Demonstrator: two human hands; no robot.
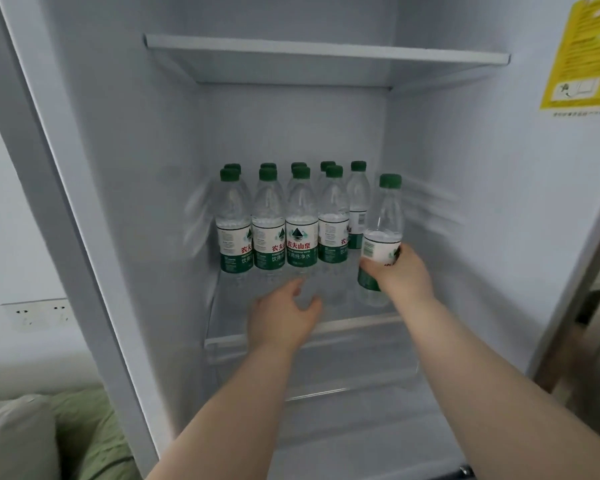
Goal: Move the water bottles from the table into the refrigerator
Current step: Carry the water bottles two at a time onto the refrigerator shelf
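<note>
Several clear water bottles (pixel 301 223) with green caps and green-white labels stand in two rows on a glass shelf (pixel 354 323) inside the open refrigerator. My right hand (pixel 399 271) grips one more bottle (pixel 381 233) around its label, slightly tilted, at the right end of the front row, its base just above or on the shelf. My left hand (pixel 284 313) is in front of the row's lower part with fingers spread, holding nothing; its fingertips are near the base of a front bottle.
An upper glass shelf (pixel 326 51) spans the fridge above the bottles. A yellow sticker (pixel 584 53) is on the right inner wall. The fridge's left frame (pixel 59 188) stands beside a wall with sockets (pixel 39 313) and a green cushion (pixel 84 434).
</note>
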